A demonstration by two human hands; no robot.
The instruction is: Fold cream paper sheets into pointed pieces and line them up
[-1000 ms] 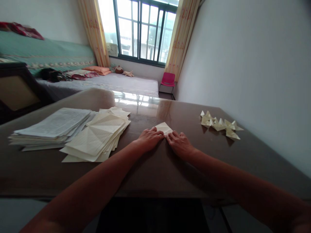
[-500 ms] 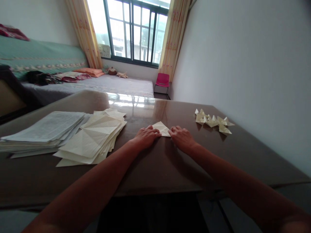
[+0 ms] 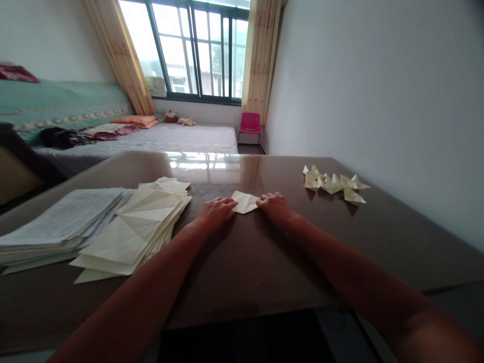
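A small folded cream paper (image 3: 245, 201) lies flat on the dark brown table (image 3: 242, 272). My left hand (image 3: 215, 210) rests on the table with its fingers pressed on the paper's left corner. My right hand (image 3: 274, 206) has curled fingers pressing the paper's right corner. Both hands hold the paper down from either side. To the left lies a stack of creased cream sheets (image 3: 132, 227), and beyond it a stack of printed sheets (image 3: 62, 222).
Several finished folded paper shapes (image 3: 333, 182) sit at the table's far right, near the white wall. Behind the table are a bed (image 3: 151, 137), a pink chair (image 3: 250, 123) and a barred window with curtains.
The view has swung a little to the right and down. My hands have drawn slightly apart on the paper, which now shows more between them.
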